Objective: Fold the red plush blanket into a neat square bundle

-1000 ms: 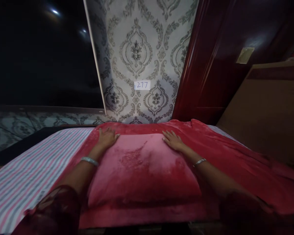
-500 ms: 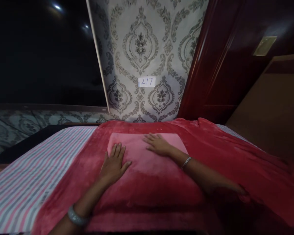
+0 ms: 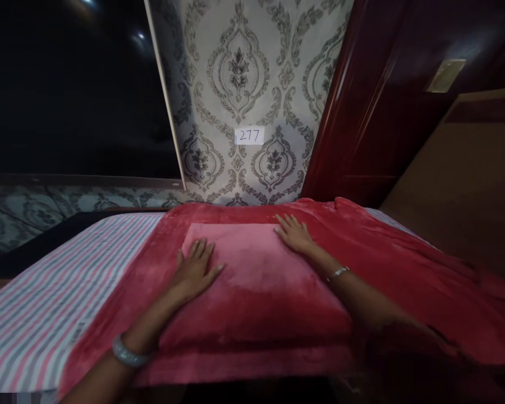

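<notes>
A folded red plush blanket (image 3: 252, 286) lies as a thick square pad on top of a spread part of the same red blanket (image 3: 404, 269). My left hand (image 3: 196, 269) rests flat on the pad's left side, fingers spread. My right hand (image 3: 293, 233) lies flat at the pad's far right corner. Both wrists wear silver bangles. Neither hand grips anything.
A bed sheet with pink, white and grey stripes (image 3: 46, 292) covers the surface at the left. Patterned wallpaper with a paper label reading 277 (image 3: 249, 135) stands behind. A dark red wooden door (image 3: 362, 112) and a brown wooden panel (image 3: 467, 179) are at the right.
My left hand slid from the pad's far left corner back toward me. My right hand swept to the pad's middle, then back out to the far right corner.
</notes>
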`<state>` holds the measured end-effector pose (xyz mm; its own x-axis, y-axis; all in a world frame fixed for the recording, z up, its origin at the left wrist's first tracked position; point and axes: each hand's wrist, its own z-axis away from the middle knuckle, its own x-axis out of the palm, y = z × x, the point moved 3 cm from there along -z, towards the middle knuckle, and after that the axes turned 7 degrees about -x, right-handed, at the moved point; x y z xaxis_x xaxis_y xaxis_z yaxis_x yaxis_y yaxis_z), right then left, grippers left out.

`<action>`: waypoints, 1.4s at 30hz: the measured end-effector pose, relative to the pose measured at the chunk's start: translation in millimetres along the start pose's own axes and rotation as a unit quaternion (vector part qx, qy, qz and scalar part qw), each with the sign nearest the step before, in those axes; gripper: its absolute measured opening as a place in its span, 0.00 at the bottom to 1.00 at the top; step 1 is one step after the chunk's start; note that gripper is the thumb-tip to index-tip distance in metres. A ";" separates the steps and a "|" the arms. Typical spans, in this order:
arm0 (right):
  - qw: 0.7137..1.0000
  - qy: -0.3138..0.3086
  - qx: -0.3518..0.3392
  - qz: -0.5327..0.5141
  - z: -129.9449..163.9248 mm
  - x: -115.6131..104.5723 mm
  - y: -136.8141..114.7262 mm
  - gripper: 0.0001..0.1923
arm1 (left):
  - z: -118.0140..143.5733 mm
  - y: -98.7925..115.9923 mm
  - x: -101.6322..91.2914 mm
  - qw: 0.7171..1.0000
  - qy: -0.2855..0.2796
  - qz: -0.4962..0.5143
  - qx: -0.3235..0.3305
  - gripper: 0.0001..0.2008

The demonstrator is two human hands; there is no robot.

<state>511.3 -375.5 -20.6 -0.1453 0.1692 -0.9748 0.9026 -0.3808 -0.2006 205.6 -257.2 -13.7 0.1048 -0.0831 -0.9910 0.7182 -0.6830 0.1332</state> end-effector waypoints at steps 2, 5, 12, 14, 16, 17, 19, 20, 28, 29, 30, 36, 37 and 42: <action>0.998 0.011 -0.065 0.015 19.1 -6.2 -25.3 0.33 | -6.2 14.3 -13.7 0.998 0.028 -0.006 0.058 0.39; 0.987 -0.019 -0.159 0.028 54.8 -3.5 -62.5 0.34 | -24.3 38.6 -21.2 0.984 0.047 -0.008 0.173 0.36; 0.984 -0.036 -0.172 0.019 94.3 23.5 -77.1 0.33 | -76.3 17.0 4.4 0.982 -0.008 -0.037 0.187 0.32; 0.985 -0.024 -0.171 0.017 93.4 27.9 -74.4 0.33 | -88.3 -7.1 4.3 0.990 -0.004 -0.036 0.133 0.32; 0.985 -0.021 -0.172 0.012 91.2 29.1 -72.8 0.33 | -98.9 -31.3 -0.6 0.997 -0.012 -0.035 0.074 0.32; 0.985 -0.022 -0.171 0.010 90.2 28.5 -72.3 0.33 | -103.0 -41.9 -4.7 0.998 -0.017 -0.035 0.044 0.32; 0.985 -0.031 -0.171 0.007 89.7 25.5 -72.2 0.33 | -105.8 -56.4 -15.6 0.999 -0.015 -0.044 -0.020 0.33; 0.985 -0.039 -0.170 0.004 90.7 23.4 -72.7 0.33 | -103.2 -58.8 -22.2 0.998 0.002 -0.053 -0.047 0.34; 0.982 -0.022 -0.186 -0.008 132.1 14.4 -64.9 0.36 | 9.9 6.1 -6.6 0.975 0.053 -0.038 0.214 0.35; 0.984 -0.016 -0.175 -0.002 137.1 16.9 -54.8 0.36 | 21.6 7.0 2.7 0.973 0.052 -0.035 0.223 0.35; 0.988 -0.009 -0.156 0.004 141.3 20.2 -41.8 0.36 | 29.5 4.9 11.3 0.974 0.055 -0.033 0.218 0.35; 0.998 0.039 -0.029 -0.026 157.1 42.6 36.1 0.34 | 31.1 -12.1 29.4 0.982 0.086 -0.029 0.163 0.36; 0.998 0.046 -0.030 -0.038 158.3 45.1 40.8 0.34 | 30.0 -12.3 28.0 0.983 0.087 -0.029 0.156 0.36; 0.994 0.062 -0.050 -0.075 158.6 51.3 41.7 0.33 | 29.7 -31.0 21.0 0.996 0.055 -0.017 0.062 0.36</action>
<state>477.2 -526.9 -94.4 -0.2359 0.3306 -0.9138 0.9110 -0.2521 -0.3264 165.0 -259.3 -39.1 0.1613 0.0166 -0.9868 0.6320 -0.7696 0.0904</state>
